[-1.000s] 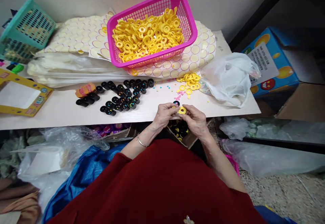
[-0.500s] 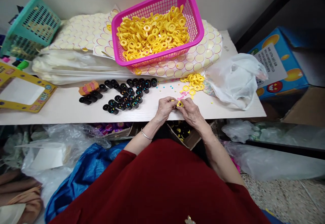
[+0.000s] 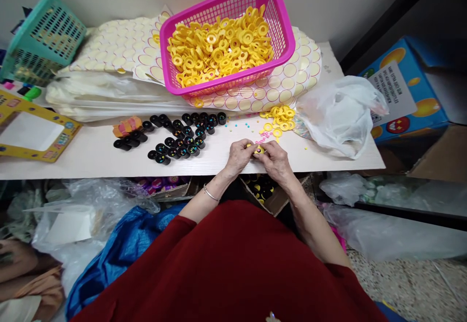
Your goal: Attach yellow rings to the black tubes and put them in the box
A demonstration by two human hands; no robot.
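Observation:
Near the front edge of the white table, my left hand (image 3: 241,155) and my right hand (image 3: 274,158) meet over a small yellow plastic piece with a dark round spot (image 3: 259,150). Fingers of both hands are closed on it, and they cover much of it. Small pink beads (image 3: 263,137) lie just beyond my fingertips. Behind those is a heap of yellow plastic rings with tabs (image 3: 280,116). Left of my hands stand several short black cups (image 3: 183,151), many with coloured beads inside.
A pink basket (image 3: 288,44) full of yellow rings sits on printed sheets (image 3: 306,62) at the back. To the right are a white plastic bag (image 3: 337,115) and a blue carton (image 3: 419,83). A green basket (image 3: 54,30) leans at the left. Below the table is an open box (image 3: 280,200).
My hands stay together on the yellow piece with only slight finger movement. At the lower left edge, part of another person's arm has come into view.

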